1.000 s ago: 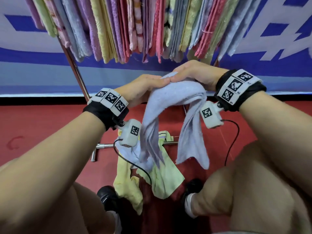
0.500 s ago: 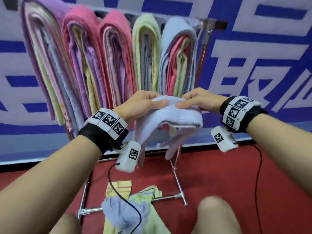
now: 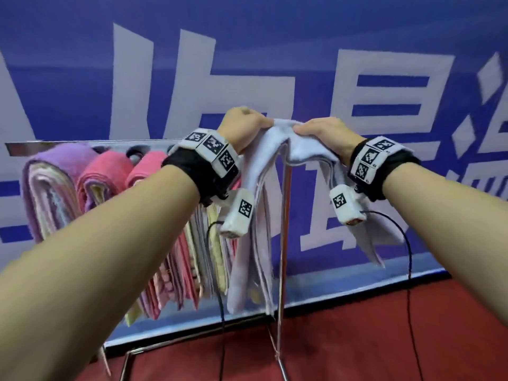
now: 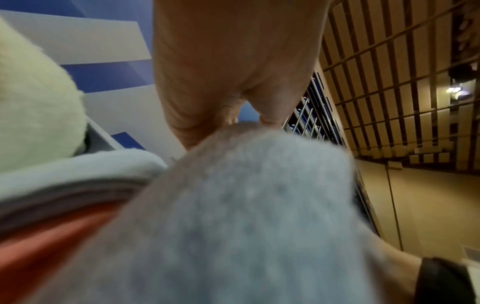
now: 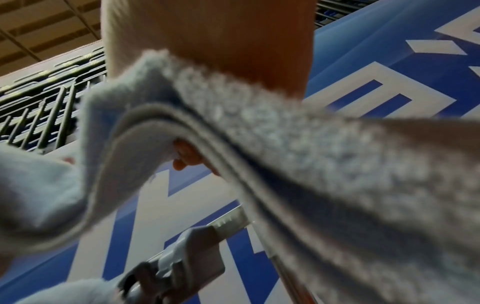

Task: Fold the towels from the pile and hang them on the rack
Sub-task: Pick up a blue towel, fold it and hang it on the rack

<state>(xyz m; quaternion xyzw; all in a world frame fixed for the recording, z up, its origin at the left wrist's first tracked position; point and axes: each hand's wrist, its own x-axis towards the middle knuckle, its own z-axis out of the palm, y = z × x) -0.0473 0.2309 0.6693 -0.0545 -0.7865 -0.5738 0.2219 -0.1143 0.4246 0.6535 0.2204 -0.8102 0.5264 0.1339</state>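
Observation:
A folded pale blue towel (image 3: pixel 301 145) hangs from both of my hands, just above the right end of the rack's top bar (image 3: pixel 82 143). My left hand (image 3: pixel 246 125) grips its left part and my right hand (image 3: pixel 320 132) pinches its right part; the ends drape down on both sides of the rack's right post (image 3: pixel 283 243). The left wrist view is filled by the towel (image 4: pixel 246 205) under my left hand (image 4: pixel 233 72). In the right wrist view the layered towel edge (image 5: pixel 285 154) passes under my right hand (image 5: pixel 207 41), above the rack's end bracket (image 5: pixel 187 246).
Several folded purple, pink and yellow towels (image 3: pixel 90 193) crowd the bar to the left. A blue banner with white characters (image 3: pixel 192 78) stands close behind the rack. Red floor (image 3: pixel 357 339) lies below, with the rack's foot (image 3: pixel 132 361). Black cables (image 3: pixel 409 257) dangle from my wrists.
Both hands have lifted the towel from knee height up to above the rack's right end. The view has tilted up, so the pile on the floor is out of sight.

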